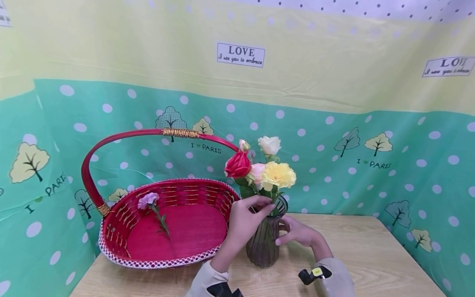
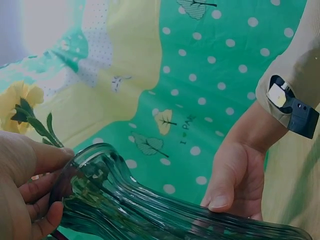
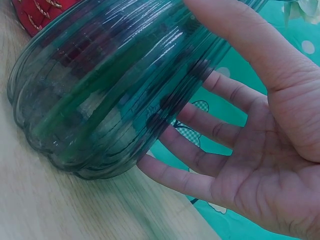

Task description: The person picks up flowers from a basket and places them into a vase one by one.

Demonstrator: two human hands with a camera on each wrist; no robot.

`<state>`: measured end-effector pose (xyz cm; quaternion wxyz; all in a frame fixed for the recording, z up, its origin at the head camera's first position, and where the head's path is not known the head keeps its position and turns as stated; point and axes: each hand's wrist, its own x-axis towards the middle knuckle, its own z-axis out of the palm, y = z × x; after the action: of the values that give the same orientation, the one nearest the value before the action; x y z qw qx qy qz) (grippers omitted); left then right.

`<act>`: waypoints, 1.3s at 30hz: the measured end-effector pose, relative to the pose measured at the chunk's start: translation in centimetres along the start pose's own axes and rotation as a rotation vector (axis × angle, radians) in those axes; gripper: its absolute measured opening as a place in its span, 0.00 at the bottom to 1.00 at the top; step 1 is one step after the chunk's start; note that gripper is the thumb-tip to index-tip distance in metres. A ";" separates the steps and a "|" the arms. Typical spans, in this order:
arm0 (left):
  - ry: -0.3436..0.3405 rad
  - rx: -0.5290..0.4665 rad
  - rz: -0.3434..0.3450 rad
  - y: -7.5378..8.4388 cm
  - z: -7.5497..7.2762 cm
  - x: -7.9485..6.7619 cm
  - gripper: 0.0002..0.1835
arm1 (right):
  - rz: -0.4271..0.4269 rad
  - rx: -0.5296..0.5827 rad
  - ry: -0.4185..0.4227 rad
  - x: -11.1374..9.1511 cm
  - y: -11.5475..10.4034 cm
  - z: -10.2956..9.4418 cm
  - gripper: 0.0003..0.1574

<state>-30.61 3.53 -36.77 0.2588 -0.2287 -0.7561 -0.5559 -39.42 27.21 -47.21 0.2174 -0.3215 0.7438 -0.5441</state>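
Observation:
A ribbed, smoky glass vase (image 1: 261, 247) stands on the table, with stems visible through its wall in the right wrist view. My left hand (image 1: 243, 220) is at its mouth, pinching the stem of a yellow carnation (image 1: 279, 176) between thumb and fingers. On the vase's right side, my right hand (image 1: 299, 232) steadies the glass, thumb in front and fingers (image 3: 185, 175) reaching round behind. A red rose (image 1: 238, 165), a pale pink flower (image 1: 257, 172) and a white rose (image 1: 269, 145) rise above the rim, their lower stems partly hidden by my left hand.
Left of the vase sits a red woven basket (image 1: 159, 263) with a tall arched handle (image 1: 122, 136). A lilac carnation (image 1: 148, 200) lies in it, its thin stem crossing the front rim. Behind the wooden table (image 1: 371, 264) hangs a printed green and yellow cloth (image 1: 326, 136).

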 end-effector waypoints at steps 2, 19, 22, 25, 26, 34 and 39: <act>0.005 -0.003 0.005 0.0 0.1 0.0 0.07 | 0.003 -0.002 0.001 0.0 0.0 0.0 0.53; 0.033 -0.031 0.028 -0.1 0.4 -0.2 0.10 | 0.000 -0.017 0.007 0.0 -0.1 -0.1 0.51; 0.030 -0.006 0.043 -0.1 0.4 -0.2 0.10 | 0.007 -0.015 0.008 0.0 -0.2 0.0 0.51; 0.030 0.018 0.045 0.0 0.4 -0.1 0.10 | 0.011 -0.008 0.007 0.0 -0.2 0.0 0.51; 0.030 0.026 0.040 0.0 0.4 -0.1 0.10 | 0.012 -0.004 0.006 0.0 -0.2 0.0 0.51; 0.011 0.064 0.016 0.1 0.2 -0.1 0.08 | 0.001 0.001 -0.001 0.1 -0.2 0.0 0.53; 0.002 0.033 -0.002 0.0 0.1 -0.1 0.07 | -0.001 0.002 -0.008 -0.1 -0.1 -0.1 0.54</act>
<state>-30.53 3.59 -36.89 0.2626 -0.2233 -0.7651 -0.5439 -39.41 27.31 -47.06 0.2203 -0.3237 0.7422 -0.5439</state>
